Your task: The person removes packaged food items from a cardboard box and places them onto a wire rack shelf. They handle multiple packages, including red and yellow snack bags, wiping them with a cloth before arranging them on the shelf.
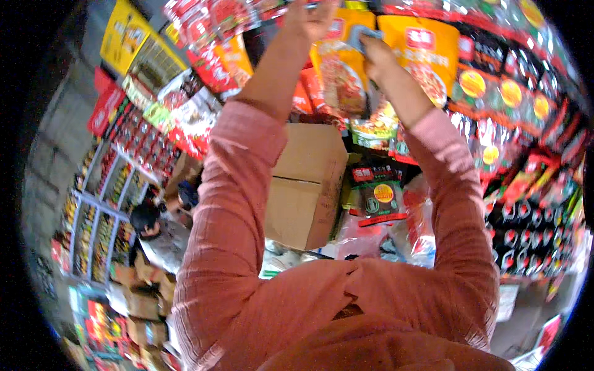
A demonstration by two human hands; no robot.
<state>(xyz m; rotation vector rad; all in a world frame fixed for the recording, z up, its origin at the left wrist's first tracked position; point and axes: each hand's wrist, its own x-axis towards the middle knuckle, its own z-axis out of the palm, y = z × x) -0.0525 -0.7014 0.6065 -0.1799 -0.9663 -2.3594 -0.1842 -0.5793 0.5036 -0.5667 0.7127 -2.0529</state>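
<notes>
Both arms reach up to hanging food packets at the top of the head view. My right hand [378, 58] is closed on a grey-blue cloth, which lies against an orange food pouch [341, 76]. A larger orange pouch [431, 51] hangs just to the right of that hand. My left hand [318, 21] is blurred near the top edge, beside the upper orange packet; whether it holds something cannot be told. Below the hands, between my forearms, is a brown cardboard box [301, 185]. A dark snack packet [378, 195] lies right of the box.
Racks of dark and red packets [510, 92] line the right side. At left are a yellow display box [132, 41], a metal shelf [100, 206] with small goods, a crouching person [160, 232] in grey and several cardboard boxes [144, 303]. Plastic bags lie near my body.
</notes>
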